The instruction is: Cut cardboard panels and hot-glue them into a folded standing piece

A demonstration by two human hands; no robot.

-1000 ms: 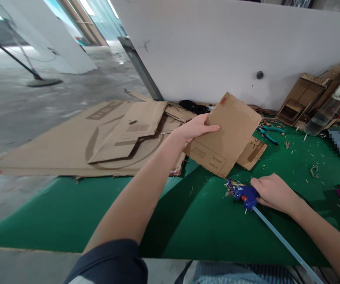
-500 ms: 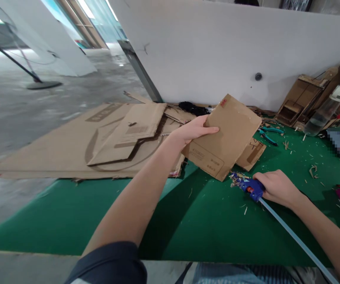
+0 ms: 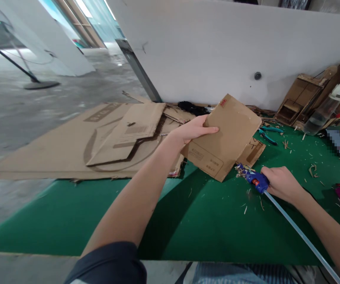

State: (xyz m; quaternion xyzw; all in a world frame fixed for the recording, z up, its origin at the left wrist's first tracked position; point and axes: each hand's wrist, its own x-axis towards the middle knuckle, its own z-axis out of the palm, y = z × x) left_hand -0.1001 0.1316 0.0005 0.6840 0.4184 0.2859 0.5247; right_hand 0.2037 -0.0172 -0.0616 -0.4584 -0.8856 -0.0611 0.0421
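A white panel [image 3: 205, 51] spans the upper middle and upper right of the frame, behind our green tabletop [image 3: 98, 221], which stretches across the lower half. On the left and centre-left we have a wide flat cardboard [image 3: 51, 150], with a bent cardboard piece [image 3: 128, 134] lying on it. A cardboard structure [image 3: 298, 96] leans near the panel at the upper right.

Our cardboard sheet [image 3: 231, 126] is right of the frame's centre, tilted up off the table, its printed face toward us. Our left hand [image 3: 196, 128] grasps it by its left edge, thumb flat on the face; the other fingers are hidden behind.

Lower and to the right, we hold a blue glue gun [image 3: 258, 182], with a long translucent glue stick [image 3: 300, 232] running from its back to the lower right corner. Our right hand [image 3: 280, 183] has its fingers closed round the handle; we cannot tell whether the trigger is pressed. The debris-crusted nozzle is just beside the sheet's lower right edge.

A clear bottle [image 3: 320, 114] slants before the structure. A smaller cardboard offcut [image 3: 255, 152] lies partly behind our sheet, teal-handled pliers [image 3: 267, 137] just above it, and curled scraps [image 3: 313, 170] at right.
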